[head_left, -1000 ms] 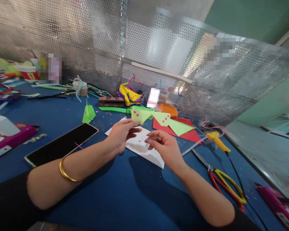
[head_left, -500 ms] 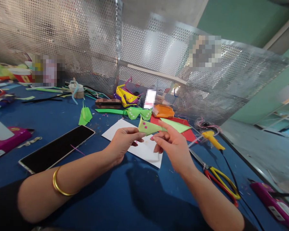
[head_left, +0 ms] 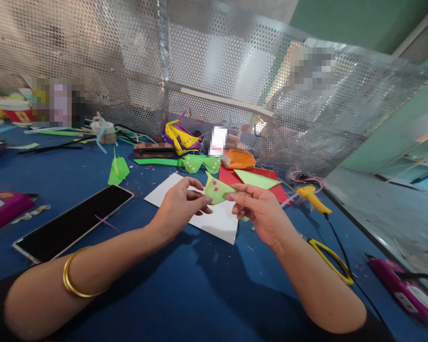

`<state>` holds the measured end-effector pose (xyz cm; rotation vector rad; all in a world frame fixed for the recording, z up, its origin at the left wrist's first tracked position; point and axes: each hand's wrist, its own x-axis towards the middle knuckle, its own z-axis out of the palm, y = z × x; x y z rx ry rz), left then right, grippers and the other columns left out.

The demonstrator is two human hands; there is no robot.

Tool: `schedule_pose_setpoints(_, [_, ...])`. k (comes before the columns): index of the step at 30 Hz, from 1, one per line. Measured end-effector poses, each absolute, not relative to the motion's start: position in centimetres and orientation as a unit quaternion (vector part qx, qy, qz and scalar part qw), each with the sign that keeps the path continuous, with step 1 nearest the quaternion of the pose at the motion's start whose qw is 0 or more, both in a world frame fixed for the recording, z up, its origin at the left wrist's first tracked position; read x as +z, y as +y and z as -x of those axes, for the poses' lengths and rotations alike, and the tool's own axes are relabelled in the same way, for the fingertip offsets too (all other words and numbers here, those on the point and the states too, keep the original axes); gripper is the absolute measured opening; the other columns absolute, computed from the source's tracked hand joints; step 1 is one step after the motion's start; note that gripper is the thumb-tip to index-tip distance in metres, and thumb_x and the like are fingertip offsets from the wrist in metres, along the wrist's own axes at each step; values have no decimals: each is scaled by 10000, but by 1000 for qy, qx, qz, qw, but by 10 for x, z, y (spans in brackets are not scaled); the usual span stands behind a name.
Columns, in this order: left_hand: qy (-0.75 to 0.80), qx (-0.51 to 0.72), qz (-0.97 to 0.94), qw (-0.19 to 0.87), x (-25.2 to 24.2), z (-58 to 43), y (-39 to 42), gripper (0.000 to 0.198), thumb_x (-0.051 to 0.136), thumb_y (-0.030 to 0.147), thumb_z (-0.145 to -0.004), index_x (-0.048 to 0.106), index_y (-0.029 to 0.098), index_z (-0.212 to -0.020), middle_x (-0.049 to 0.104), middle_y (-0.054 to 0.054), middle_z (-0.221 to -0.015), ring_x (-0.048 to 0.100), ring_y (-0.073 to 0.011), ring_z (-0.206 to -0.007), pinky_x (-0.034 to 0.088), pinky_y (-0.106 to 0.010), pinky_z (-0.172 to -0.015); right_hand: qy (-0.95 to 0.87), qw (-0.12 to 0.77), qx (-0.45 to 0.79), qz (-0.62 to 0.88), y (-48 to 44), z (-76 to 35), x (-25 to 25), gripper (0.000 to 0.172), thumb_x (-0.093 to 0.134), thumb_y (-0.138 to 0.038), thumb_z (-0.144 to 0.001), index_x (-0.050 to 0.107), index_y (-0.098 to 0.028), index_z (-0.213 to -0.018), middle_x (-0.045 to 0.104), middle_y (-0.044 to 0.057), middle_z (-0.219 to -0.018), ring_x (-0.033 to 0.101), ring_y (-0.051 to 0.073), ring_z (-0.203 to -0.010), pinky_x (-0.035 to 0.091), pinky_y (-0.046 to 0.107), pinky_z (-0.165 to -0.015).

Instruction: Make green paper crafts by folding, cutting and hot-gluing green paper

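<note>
the left hand is pinching the lower left edge of a light green paper piece between thumb and fingers, and the piece is hovering above a white sheet. the right hand is touching the piece's other side with its fingertips nearly together at a small magenta bit, though i cannot tell whether they are gripping bit or paper. behind, green paper glasses are lying near a red sheet.

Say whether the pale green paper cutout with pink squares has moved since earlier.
Yes: the cutout shifted down and right in view against the flat white paper sheet.
</note>
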<state>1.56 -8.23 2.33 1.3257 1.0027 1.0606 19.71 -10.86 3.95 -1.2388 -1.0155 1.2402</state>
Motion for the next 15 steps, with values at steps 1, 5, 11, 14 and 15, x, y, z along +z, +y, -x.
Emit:
schedule_pose_setpoints(1, [413, 457, -570, 543, 23, -15, -82, 284, 748, 248, -712, 486, 218, -818, 676, 28, -565, 693, -185, -591, 483, -255, -559, -419, 530, 525, 517, -108, -197, 39, 423, 802, -293, -585, 655, -150, -955, 723, 38, -769, 592, 105, -519, 426, 241, -474])
schedule_pose_setpoints(5, [382, 477, -603, 512, 21, -15, -83, 196, 693, 240, -761, 499, 211, -768, 654, 35, -596, 689, -163, -584, 507, -249, -564, -409, 532, 527, 522, -107, -195, 36, 426, 801, -284, -584, 654, -144, -958, 706, 19, -700, 579, 104, -501, 418, 242, -467])
schedule_pose_setpoints(11, [425, 464, -592, 503, 22, -16, -86, 40, 672, 215, -737, 657, 179, -744, 684, -10, -602, 706, -181, -631, 557, -285, -659, -453, 536, 480, 527, -108, -190, 34, 430, 781, -312, -621, 632, -142, -988, 713, 30, -724, 569, 101, -481, 422, 243, -457])
schedule_pose_setpoints(14, [446, 452, -579, 512, 23, -17, -87, 62, 671, 192, -717, 706, 167, -763, 715, -36, -622, 708, -182, -648, 557, -284, -695, -502, 546, 413, 528, -110, -188, 34, 367, 735, -317, -690, 611, -170, -1003, 716, 24, -774, 569, 97, -489, 457, 255, -498])
schedule_pose_setpoints(15, [447, 451, -567, 525, 24, -17, -87, 71, 676, 192, -711, 714, 164, -764, 720, -39, -631, 708, -181, -647, 556, -282, -696, -521, 549, 386, 527, -111, -187, 33, 341, 720, -315, -713, 604, -182, -1005, 710, 15, -780, 577, 100, -503, 474, 264, -524])
